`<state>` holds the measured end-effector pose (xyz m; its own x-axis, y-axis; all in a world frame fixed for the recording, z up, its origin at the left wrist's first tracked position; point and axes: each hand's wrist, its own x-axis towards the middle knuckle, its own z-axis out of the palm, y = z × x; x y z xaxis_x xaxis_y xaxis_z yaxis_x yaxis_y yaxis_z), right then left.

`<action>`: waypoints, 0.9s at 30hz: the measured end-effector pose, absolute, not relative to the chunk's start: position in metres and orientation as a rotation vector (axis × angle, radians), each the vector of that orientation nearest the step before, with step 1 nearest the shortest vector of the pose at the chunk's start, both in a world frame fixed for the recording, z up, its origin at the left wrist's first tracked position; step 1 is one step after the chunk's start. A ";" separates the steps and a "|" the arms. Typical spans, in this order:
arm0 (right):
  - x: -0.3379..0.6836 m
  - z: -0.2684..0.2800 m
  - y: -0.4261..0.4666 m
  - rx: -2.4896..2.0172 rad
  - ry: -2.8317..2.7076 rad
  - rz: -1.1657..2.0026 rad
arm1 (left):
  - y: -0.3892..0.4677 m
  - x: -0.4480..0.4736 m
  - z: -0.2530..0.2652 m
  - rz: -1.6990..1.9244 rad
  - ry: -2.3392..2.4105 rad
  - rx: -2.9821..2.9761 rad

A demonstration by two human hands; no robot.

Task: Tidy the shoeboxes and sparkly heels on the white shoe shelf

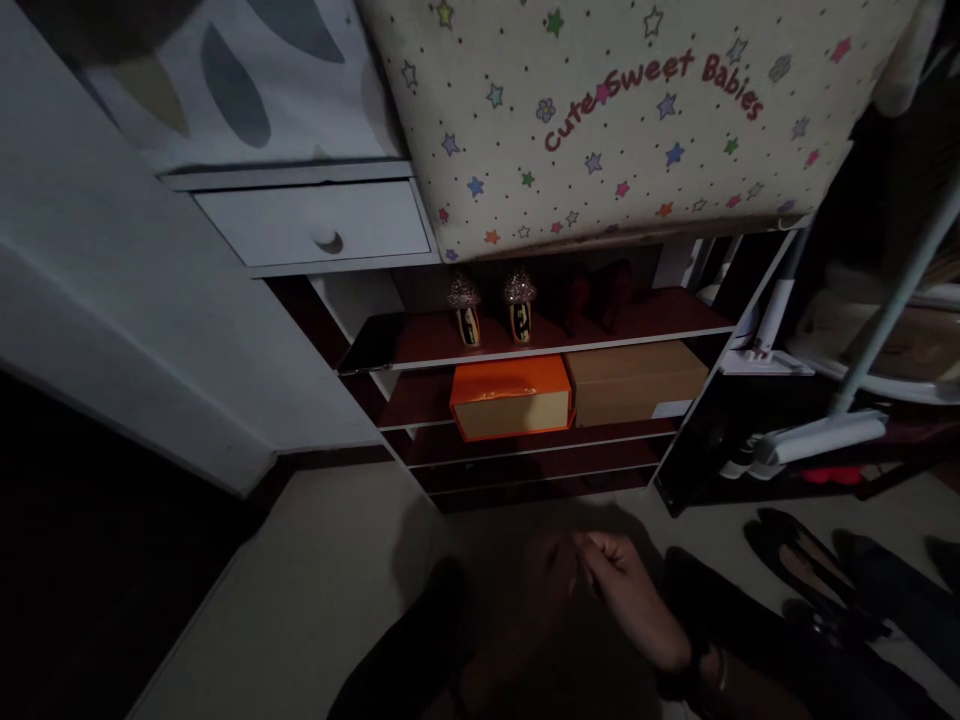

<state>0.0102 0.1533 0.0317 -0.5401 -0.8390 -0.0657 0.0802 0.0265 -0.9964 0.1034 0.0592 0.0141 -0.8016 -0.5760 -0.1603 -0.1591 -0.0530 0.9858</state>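
While both hands meet low in the dark, right hand pinching toward left hand, grip unclear, the glossy orange cardboard box sits straight ahead on the shelf rack's second tier, long axis crosswise, nearly equidistant from both

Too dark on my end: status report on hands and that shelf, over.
Right hand loosely curled, left hand dim beside it; grip unclear. Orange box on shelf, untouched. Nothing between.
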 end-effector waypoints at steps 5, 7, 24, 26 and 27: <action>0.012 0.026 0.155 -0.777 1.571 -1.617 | 0.060 0.107 0.009 -1.851 -1.985 0.806; 0.012 0.026 0.154 -0.783 1.572 -1.618 | 0.060 0.107 0.011 -1.837 -1.987 0.796; 0.005 0.023 0.144 -0.915 1.535 -1.516 | 0.050 0.098 0.018 -1.975 -1.699 0.715; -0.007 0.026 0.143 -1.020 1.587 -1.523 | 0.045 0.097 0.021 -1.968 -1.723 0.731; -0.018 0.030 0.142 -1.082 1.656 -1.560 | 0.041 0.097 0.021 -1.963 -1.723 0.741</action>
